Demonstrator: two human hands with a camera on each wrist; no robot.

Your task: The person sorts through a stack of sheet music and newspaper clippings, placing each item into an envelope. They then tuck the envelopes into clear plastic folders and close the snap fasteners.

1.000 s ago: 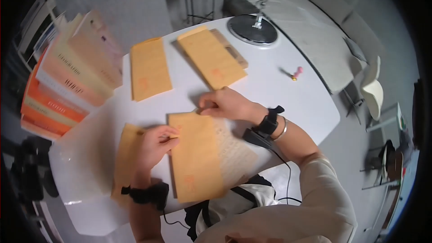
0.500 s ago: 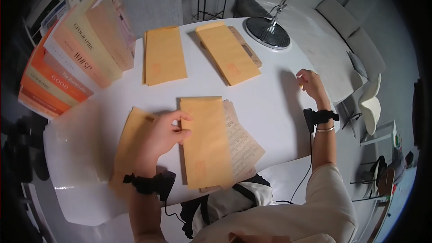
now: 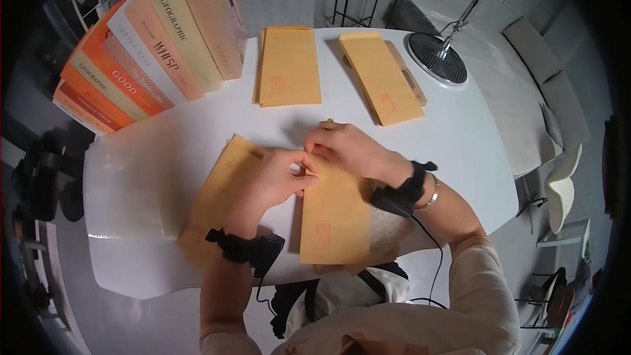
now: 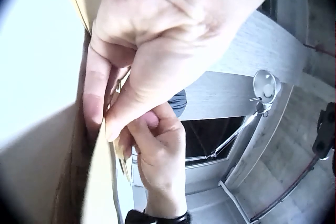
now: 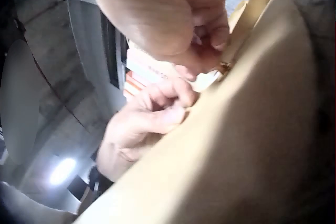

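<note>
A tan envelope (image 3: 335, 217) lies near the table's front edge, over printed paper (image 3: 389, 230). My left hand (image 3: 279, 181) pinches its left edge near the top, thumb and fingertips together; the left wrist view shows this hand (image 4: 157, 40) close up. At the envelope's top end is my right hand (image 3: 358, 151), fingers curled. In the right wrist view this hand (image 5: 152, 14) appears to hold a small pink stamp, mostly hidden, with a gold part (image 5: 224, 67) by the paper. More tan envelopes (image 3: 227, 184) lie under my left forearm.
Two groups of tan envelopes (image 3: 289, 69) (image 3: 384, 82) lie at the back, the right one over a brown item (image 3: 411, 79). Upright books (image 3: 151, 59) stand at the back left. A lamp base (image 3: 437, 59) is at the back right, and a clear sheet (image 3: 125, 190) lies at the left.
My right hand went from the envelope's top to the small pink thing at the right, then came back to the envelope. My left hand kept its pinch; the head view shifted.
</note>
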